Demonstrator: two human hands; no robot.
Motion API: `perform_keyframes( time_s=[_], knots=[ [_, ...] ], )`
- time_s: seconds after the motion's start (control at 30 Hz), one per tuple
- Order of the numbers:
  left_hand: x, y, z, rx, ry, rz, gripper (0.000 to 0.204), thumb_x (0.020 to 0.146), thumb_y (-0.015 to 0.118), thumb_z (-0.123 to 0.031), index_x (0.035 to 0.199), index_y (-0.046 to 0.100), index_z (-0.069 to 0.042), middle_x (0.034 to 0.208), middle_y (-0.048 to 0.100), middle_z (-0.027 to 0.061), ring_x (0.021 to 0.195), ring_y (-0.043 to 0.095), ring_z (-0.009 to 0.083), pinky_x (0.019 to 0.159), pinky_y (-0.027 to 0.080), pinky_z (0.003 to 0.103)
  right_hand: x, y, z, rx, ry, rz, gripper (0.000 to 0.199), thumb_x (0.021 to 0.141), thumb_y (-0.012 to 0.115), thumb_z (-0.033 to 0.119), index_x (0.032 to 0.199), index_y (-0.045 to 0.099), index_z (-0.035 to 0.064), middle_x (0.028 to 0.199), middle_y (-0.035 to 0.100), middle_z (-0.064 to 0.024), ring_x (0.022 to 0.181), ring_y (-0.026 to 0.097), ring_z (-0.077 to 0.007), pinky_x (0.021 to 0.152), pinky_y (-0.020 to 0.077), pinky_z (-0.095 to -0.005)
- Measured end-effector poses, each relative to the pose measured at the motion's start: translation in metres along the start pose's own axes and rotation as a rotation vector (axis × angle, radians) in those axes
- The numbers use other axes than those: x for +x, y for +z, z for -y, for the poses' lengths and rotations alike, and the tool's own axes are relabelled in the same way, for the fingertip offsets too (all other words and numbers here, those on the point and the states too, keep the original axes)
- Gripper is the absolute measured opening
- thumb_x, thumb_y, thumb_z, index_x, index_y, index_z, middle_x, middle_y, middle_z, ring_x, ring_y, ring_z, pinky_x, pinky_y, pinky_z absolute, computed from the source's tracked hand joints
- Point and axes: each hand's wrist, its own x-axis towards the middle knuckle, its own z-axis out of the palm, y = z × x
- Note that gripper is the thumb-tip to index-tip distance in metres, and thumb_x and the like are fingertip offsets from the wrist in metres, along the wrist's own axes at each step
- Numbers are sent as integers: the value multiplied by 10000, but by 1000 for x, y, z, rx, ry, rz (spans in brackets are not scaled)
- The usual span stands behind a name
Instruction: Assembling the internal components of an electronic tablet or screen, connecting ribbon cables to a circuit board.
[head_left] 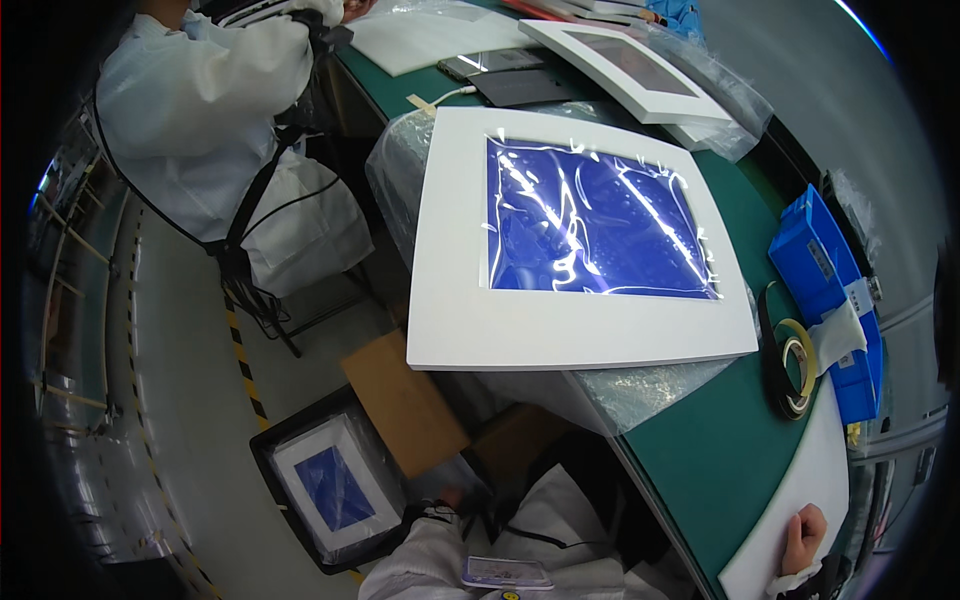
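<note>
A large white picture-frame-like panel [585, 335] lies on a clear plastic sheet on the table, overhanging its left edge. Glossy, wrinkled film covers its blue window [590, 225]. My right hand [803, 537] rests with curled fingers on a white foam sheet [765, 520] at the near right; nothing shows in it. Down beside the table, my left hand [452, 497] is in shadow near a black bin [330, 555], its fingers hidden. In that bin sits a similar white panel [295, 455] with a blue window, wrapped in clear plastic.
Brown cardboard [405, 400] leans by the bin. Blue bins [835, 290] and tape rolls [797, 372] line the right side of the green table [680, 460]. Another white panel [640, 75] lies at the back. A co-worker in a white smock [210, 110] sits at the far left.
</note>
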Motion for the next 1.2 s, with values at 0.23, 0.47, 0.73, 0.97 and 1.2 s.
perform_keyframes(
  time_s=[0.23, 0.47, 0.73, 0.97, 1.2],
  knots=[
    [-34, -52, -7, -209, -333, -310, 185, 741, 471, -167, 815, 608, -67, 853, 592, 167, 806, 574, 317, 681, 448, 416, 3, 10, -4, 48, -100, -113, 235, 680, 535, 53, 531, 357, 15, 491, 307, -59, 458, 310, -159, 442, 219, -294],
    [-89, -163, -54, -1020, -526, -1385, 121, 735, 485, -52, 844, 529, -25, 776, 539, 102, 743, 537, 193, 626, 406, 302, 5, 11, -7, 157, -147, -150, 228, 665, 548, 32, 527, 369, 6, 472, 324, -57, 438, 318, -147, 422, 226, -285],
    [-207, -356, -178, -1583, 347, -1203, 198, 847, 446, -155, 1015, 422, -52, 907, 499, 63, 820, 500, 155, 729, 412, 294, 6, 12, -1, 229, -134, -131, 204, 662, 566, 42, 518, 428, -2, 453, 378, -65, 417, 360, -142, 407, 265, -277],
    [-199, -462, -227, -1759, 717, -627, 431, 855, 412, -378, 1091, 404, -18, 1018, 493, 107, 942, 487, 217, 828, 397, 337, 5, 13, -7, 213, -155, -152, 189, 647, 579, 67, 523, 459, -10, 466, 424, -97, 423, 409, -195, 415, 301, -295],
    [-181, -502, -232, -1777, 557, -399, 374, 865, 395, -341, 1118, 416, -66, 1058, 496, 87, 945, 489, 212, 817, 404, 365, 5, 14, -2, 197, -176, -171, 185, 638, 586, 90, 529, 476, -11, 484, 443, -119, 436, 426, -236, 426, 322, -313]
  ],
)
